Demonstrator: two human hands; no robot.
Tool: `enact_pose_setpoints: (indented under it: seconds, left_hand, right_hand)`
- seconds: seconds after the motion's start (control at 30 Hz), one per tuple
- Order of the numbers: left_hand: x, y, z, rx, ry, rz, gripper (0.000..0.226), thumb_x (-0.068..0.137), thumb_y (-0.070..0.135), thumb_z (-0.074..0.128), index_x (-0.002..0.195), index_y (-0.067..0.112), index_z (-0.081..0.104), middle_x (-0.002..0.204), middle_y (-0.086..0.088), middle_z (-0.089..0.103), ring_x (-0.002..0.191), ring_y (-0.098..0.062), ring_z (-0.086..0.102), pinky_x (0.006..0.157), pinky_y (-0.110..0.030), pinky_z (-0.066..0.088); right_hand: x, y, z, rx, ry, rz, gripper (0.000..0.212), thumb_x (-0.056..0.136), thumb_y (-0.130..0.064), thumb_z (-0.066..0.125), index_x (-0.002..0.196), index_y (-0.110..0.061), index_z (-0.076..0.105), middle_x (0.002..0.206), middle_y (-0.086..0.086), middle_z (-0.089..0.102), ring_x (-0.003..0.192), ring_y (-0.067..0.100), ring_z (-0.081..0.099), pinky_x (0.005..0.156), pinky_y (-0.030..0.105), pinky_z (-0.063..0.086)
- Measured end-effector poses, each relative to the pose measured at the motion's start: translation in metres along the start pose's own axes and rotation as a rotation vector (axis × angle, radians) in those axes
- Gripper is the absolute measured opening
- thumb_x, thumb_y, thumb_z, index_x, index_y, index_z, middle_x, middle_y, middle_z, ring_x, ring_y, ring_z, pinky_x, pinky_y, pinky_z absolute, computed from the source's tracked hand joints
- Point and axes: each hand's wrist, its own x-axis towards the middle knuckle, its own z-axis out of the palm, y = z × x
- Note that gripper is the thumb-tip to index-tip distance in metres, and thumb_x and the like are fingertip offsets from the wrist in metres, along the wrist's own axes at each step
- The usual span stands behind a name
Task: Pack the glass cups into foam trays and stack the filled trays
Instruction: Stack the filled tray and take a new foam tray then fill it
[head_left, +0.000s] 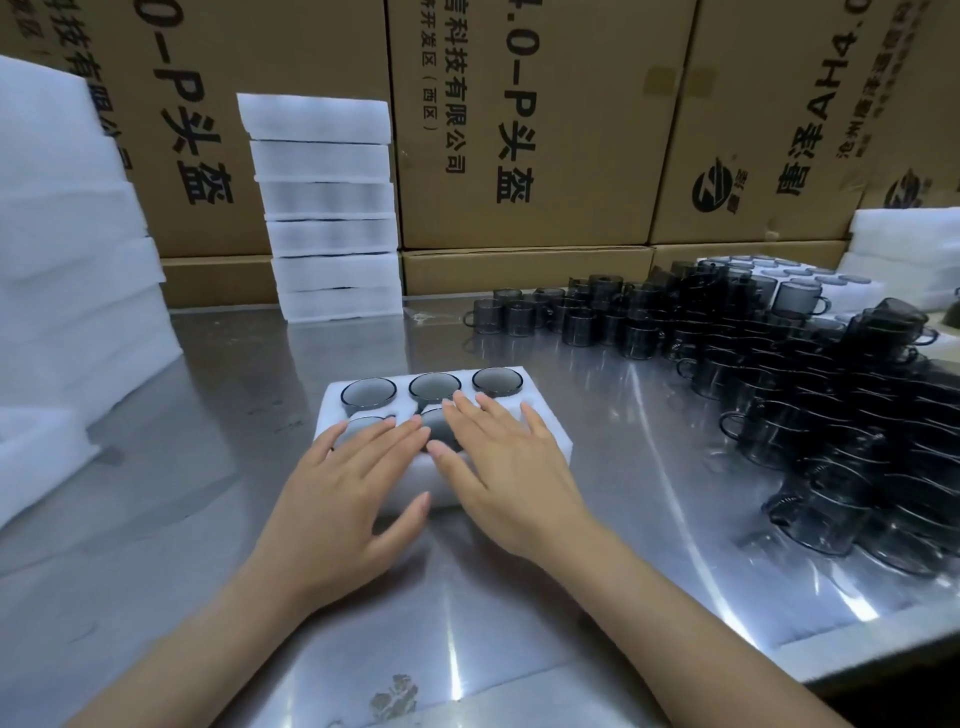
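I had both hands flat on the foam tray (545, 441) in the middle of the frame. My left hand (343, 499) lay over the near-left pocket with its fingers straight and a little spread, gripping nothing. My right hand (506, 467) lay the same way over the near-right part of the tray, fingers apart and stretched forward, pressing down rather than holding.

The tray's far row showed three grey glass cups (431, 387) seated in their pockets, rims about level with the foam. In the near row I could make out two more cups under and between my fingers; the last pocket sat beneath my right hand, so I could not tell whether it was filled. I judged this tray to be full or nearly so, and that I was pushing the cups home before it went onto a stack.

Plenty was left. A large crowd of loose cups (779, 374) covered the right side of the steel table (234, 405), reaching from the middle distance down toward the lower right. A stack of trays (327, 208) stood at upper centre-left against the cardboard boxes (519, 130), and more foam (67, 260) was piled along the left edge; whether either held cups I could not see. Only a small share of the job looked done.
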Motion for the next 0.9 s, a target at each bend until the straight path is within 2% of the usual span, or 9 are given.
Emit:
enact_pose_setpoints:
  seconds: [0.1,0.17,0.23,0.37,0.5,0.6,0.67,0.73,0.9]
  left_hand:
    - [-0.002,-0.002,-0.001,0.0,-0.012,0.006,0.057,0.087,0.042,0.038,0.133,0.012,0.055,0.138,0.001,0.052,0.123,-0.02,0.054,0.106,-0.036,0.026]
    - [-0.003,-0.002,-0.002,-0.025,0.0,-0.002,0.056,0.089,0.04,0.037,0.136,0.014,0.052,0.14,0.003,0.05,0.126,-0.017,0.051,0.107,-0.035,0.025]
    - [-0.003,-0.002,-0.003,-0.058,0.02,-0.005,0.055,0.089,0.038,0.037,0.137,0.015,0.05,0.141,0.004,0.049,0.127,-0.013,0.046,0.108,-0.033,0.025]
    - [-0.003,-0.003,-0.003,-0.086,0.037,0.009,0.052,0.09,0.037,0.037,0.135,0.017,0.052,0.139,0.005,0.051,0.124,-0.011,0.044,0.106,-0.033,0.025]
    - [-0.002,-0.004,-0.003,-0.105,0.039,0.019,0.05,0.091,0.037,0.036,0.134,0.018,0.054,0.138,0.007,0.052,0.124,-0.01,0.044,0.106,-0.033,0.026]
    - [-0.002,-0.005,-0.002,-0.11,0.054,0.024,0.049,0.091,0.037,0.037,0.132,0.018,0.056,0.136,0.007,0.052,0.123,-0.01,0.044,0.105,-0.034,0.026]
    - [-0.002,-0.005,-0.001,-0.112,0.058,0.029,0.048,0.091,0.037,0.037,0.131,0.019,0.057,0.135,0.008,0.054,0.122,-0.011,0.045,0.105,-0.034,0.027]
    - [-0.002,-0.006,0.0,-0.109,0.061,0.043,0.047,0.091,0.037,0.037,0.13,0.019,0.058,0.134,0.008,0.055,0.121,-0.012,0.046,0.104,-0.035,0.028]
    - [-0.001,-0.006,0.002,-0.1,0.066,0.073,0.045,0.091,0.035,0.04,0.127,0.018,0.06,0.131,0.007,0.058,0.117,-0.016,0.053,0.101,-0.04,0.036]
  right_hand:
    - [0.004,0.012,-0.007,0.177,0.222,0.088,0.05,0.097,-0.047,0.024,0.137,-0.024,0.045,0.144,-0.008,0.044,0.14,0.006,0.02,0.112,0.028,0.0]
    - [0.008,0.038,-0.017,0.152,0.419,0.28,0.045,0.099,-0.042,0.031,0.136,-0.023,0.048,0.147,-0.005,0.041,0.141,0.011,0.02,0.113,0.034,0.002]
    - [0.007,0.073,-0.027,0.0,0.497,0.534,0.044,0.097,-0.034,0.04,0.137,-0.017,0.046,0.152,0.006,0.032,0.143,0.024,0.014,0.114,0.045,0.001]
    - [0.002,0.115,-0.036,-0.185,0.358,0.918,0.049,0.087,-0.023,0.051,0.132,-0.004,0.042,0.155,0.024,0.008,0.14,0.048,0.0,0.112,0.057,-0.006]
    - [0.001,0.13,-0.039,-0.266,0.159,1.053,0.062,0.087,-0.034,0.051,0.14,-0.01,0.032,0.156,0.022,-0.002,0.139,0.051,0.0,0.111,0.058,-0.007]
    - [0.002,0.13,-0.034,-0.325,0.081,1.038,0.063,0.089,-0.039,0.049,0.143,-0.013,0.029,0.157,0.018,0.005,0.138,0.046,0.011,0.113,0.055,-0.002]
    - [0.002,0.123,-0.03,-0.385,0.126,0.945,0.054,0.088,-0.031,0.05,0.137,-0.012,0.037,0.154,0.018,0.016,0.132,0.042,0.024,0.113,0.048,0.008]
    - [0.003,0.113,-0.025,-0.407,0.158,0.812,0.047,0.085,-0.023,0.05,0.129,-0.01,0.043,0.147,0.018,0.029,0.124,0.037,0.033,0.105,0.041,0.02]
    - [0.009,0.098,-0.012,-0.372,0.184,0.457,0.051,0.083,-0.008,0.045,0.134,-0.012,0.042,0.142,0.008,0.036,0.121,0.03,0.031,0.094,0.035,0.026]
